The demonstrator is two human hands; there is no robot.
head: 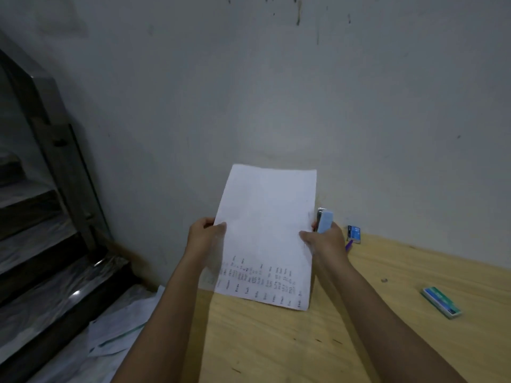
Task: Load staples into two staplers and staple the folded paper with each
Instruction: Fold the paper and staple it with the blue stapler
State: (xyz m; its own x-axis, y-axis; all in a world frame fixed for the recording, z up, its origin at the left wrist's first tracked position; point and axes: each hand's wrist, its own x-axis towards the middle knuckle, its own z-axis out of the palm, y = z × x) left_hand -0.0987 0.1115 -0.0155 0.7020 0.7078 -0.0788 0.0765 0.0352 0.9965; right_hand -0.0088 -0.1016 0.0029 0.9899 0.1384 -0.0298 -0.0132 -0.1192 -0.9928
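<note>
- Our left hand (206,234) pinches the left edge of the paper (265,236).
- Our right hand (327,240) grips a light blue stapler (325,221) at the sheet's right edge.

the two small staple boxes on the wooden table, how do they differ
The blue staple box sits far back against the wall, close to the right hand; the green-and-white staple box lies nearer, out to the right, well away from both hands. The blue one shows a white "10"; the green one's print is unreadable. Both rest on the wooden table, untouched.
</note>
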